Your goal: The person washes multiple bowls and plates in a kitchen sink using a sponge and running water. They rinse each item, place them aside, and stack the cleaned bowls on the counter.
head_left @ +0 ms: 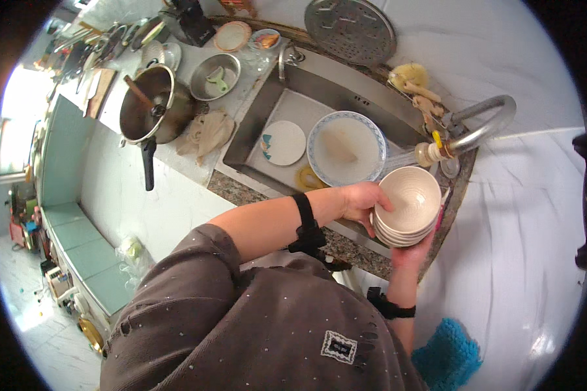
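Observation:
Both hands hold a stack of cream ceramic bowls (407, 200) at the right front corner of the sink. My left hand (367, 203) grips the stack's left side, its thumb over the top bowl's rim. Beneath and to the right of the stack, my right hand (413, 251) supports it. Water runs from the curved metal faucet (489, 122) beside the bowls, towards a large blue-rimmed bowl (347, 149) of cloudy water in the steel sink (254, 146). To its left lies a small white plate (286, 143), with a yellow scrubber (309, 178) partly hidden near the big bowl.
Left of the sink stand a pressure cooker pot (169, 117) with a black handle, a crumpled cloth (208, 134) and a metal bowl (232, 71) holding a green peeler. A round perforated steamer plate (350, 29) leans on the back wall. A blue fluffy cloth (447, 352) is at lower right.

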Action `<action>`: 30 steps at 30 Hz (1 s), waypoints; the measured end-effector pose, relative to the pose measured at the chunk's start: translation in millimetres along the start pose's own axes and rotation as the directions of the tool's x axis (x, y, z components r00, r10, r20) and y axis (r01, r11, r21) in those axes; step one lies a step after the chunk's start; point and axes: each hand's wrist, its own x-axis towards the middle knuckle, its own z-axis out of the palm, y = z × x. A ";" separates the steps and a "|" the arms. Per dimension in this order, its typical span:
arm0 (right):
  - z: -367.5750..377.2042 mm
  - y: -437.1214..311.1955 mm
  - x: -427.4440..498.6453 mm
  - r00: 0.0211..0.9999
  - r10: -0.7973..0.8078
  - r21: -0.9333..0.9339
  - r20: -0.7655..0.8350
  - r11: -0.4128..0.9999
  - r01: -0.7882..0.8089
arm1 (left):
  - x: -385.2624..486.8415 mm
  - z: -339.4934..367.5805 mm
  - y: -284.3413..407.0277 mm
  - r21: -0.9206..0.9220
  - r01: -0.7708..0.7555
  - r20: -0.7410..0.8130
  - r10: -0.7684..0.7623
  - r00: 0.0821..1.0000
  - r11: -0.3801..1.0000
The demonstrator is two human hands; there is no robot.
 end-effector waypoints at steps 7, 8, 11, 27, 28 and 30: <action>17.6 62.7 17.5 0.942 0.315 0.185 0.118 0.925 -0.333 | -74.4 4.1 3.9 0.283 -0.182 -0.389 0.286 0.875 0.942; 22.8 71.7 19.8 0.931 0.315 0.189 0.186 0.918 -0.348 | -83.5 1.6 0.6 0.254 -0.203 -0.426 0.298 0.854 0.946; 36.1 91.0 16.6 0.912 0.343 0.175 0.227 0.906 -0.384 | -106.8 -6.5 -9.0 0.197 -0.276 -0.484 0.338 0.807 0.941; 213.0 229.2 -152.1 0.737 0.464 -0.233 0.492 0.885 -0.402 | -415.2 -35.1 -75.3 0.086 -0.609 -0.593 0.532 0.604 0.788; 232.3 245.7 -170.1 0.670 0.483 -0.212 0.564 0.869 -0.448 | -444.5 -39.7 -83.4 0.084 -0.645 -0.596 0.557 0.578 0.760; 267.2 283.3 -209.7 0.620 0.501 -0.278 0.604 0.861 -0.426 | -504.1 -53.3 -101.5 0.083 -0.696 -0.634 0.577 0.515 0.713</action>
